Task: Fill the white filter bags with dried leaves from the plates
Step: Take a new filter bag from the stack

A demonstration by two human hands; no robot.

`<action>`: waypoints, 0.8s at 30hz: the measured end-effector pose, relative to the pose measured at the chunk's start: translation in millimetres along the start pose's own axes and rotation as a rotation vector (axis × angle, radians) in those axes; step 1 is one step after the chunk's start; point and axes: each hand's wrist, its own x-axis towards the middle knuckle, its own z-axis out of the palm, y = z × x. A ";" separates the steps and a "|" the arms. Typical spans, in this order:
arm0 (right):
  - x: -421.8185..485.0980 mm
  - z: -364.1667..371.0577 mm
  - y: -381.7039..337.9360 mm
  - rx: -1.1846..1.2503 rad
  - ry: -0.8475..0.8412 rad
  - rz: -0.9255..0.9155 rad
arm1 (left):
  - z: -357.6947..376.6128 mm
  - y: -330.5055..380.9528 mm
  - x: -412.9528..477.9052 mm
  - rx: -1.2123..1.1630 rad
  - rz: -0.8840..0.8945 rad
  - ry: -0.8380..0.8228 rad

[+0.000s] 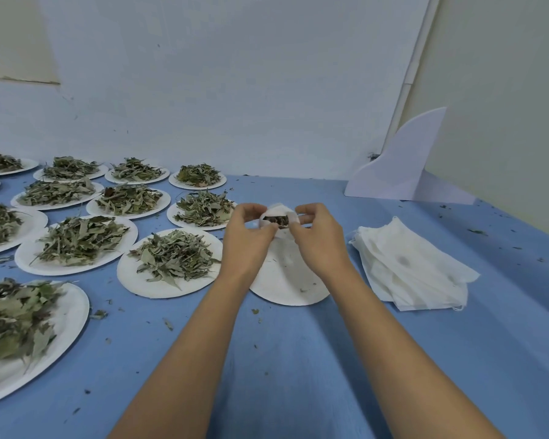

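I hold one white filter bag (276, 210) just above the far edge of the near-empty plate (286, 280). My left hand (248, 236) pinches the left side of the bag's mouth and my right hand (320, 239) pinches the right side, fingers curled onto the cloth. The mouth is open between them, and dark dried leaves (276, 220) show inside. Only a few crumbs lie on that plate. Just left of it sits a heaped plate (130, 280), and more heaped plates spread farther left and beyond. To the plate's right, a little apart, lies a stack of empty filter bags (409, 264). Beyond that stack a white curved card (400, 166) stands at the wall. Leaf bits are scattered over the blue desk (298, 359) around the plate.
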 end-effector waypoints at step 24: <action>-2.4 10.0 7.1 0.018 0.207 0.019 | 4.3 6.8 -4.5 0.362 0.044 0.039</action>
